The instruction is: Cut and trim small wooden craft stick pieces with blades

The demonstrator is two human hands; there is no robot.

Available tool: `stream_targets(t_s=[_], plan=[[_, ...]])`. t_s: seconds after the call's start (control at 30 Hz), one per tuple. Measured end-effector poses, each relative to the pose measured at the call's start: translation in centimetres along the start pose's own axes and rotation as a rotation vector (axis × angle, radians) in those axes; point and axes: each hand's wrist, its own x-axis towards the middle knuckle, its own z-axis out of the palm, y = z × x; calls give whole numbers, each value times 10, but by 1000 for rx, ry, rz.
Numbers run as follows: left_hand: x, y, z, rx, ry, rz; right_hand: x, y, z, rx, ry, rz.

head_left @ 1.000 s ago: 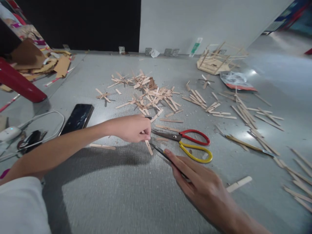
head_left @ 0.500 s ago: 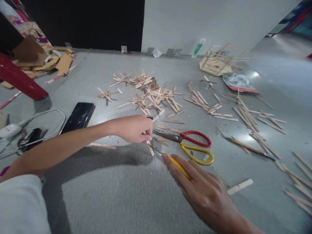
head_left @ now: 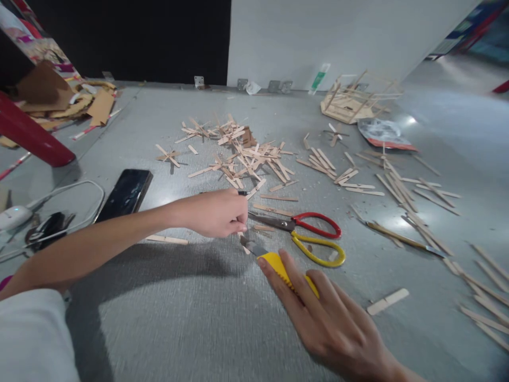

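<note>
My left hand [head_left: 220, 213] is closed on a short wooden craft stick [head_left: 246, 250], most of it hidden by the fingers and the blade. In my right hand [head_left: 330, 313] is a yellow utility knife [head_left: 280, 268], its blade out and lying over the stick just below my left fingertips. Whether the blade has cut into the wood I cannot tell. Right behind the hands lie scissors [head_left: 284, 224] with one red and one yellow handle loop. Loose craft sticks [head_left: 279, 198] lie beside the scissors.
A pile of craft sticks [head_left: 258, 156] spreads beyond my hands, and more sticks [head_left: 397, 191] lie to the right near a long thin yellow tool [head_left: 401, 239]. At left are a phone [head_left: 126, 193], a white cable [head_left: 89, 183] and a red post [head_left: 35, 132]. A stick frame [head_left: 350, 106] stands at the back right.
The knife has turned so that its yellow side and the flat of its blade show more, and the blade now covers the stick. My left hand keeps its grip.
</note>
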Motion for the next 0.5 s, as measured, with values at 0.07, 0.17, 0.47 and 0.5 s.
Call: stream_targets(t_s=[0.07,0.17,0.47,0.5], plan=[[0,0,0,10,-2,-11,0,1,0,7,-10,-2],[-1,1,0,8,-7,-22,0,0,2,32,-12,30],[-4,3,1,69,22,-50,2,-13,5,118,-44,147],[-4,2,2,66,27,-55,1,-13,5,143,-50,172]])
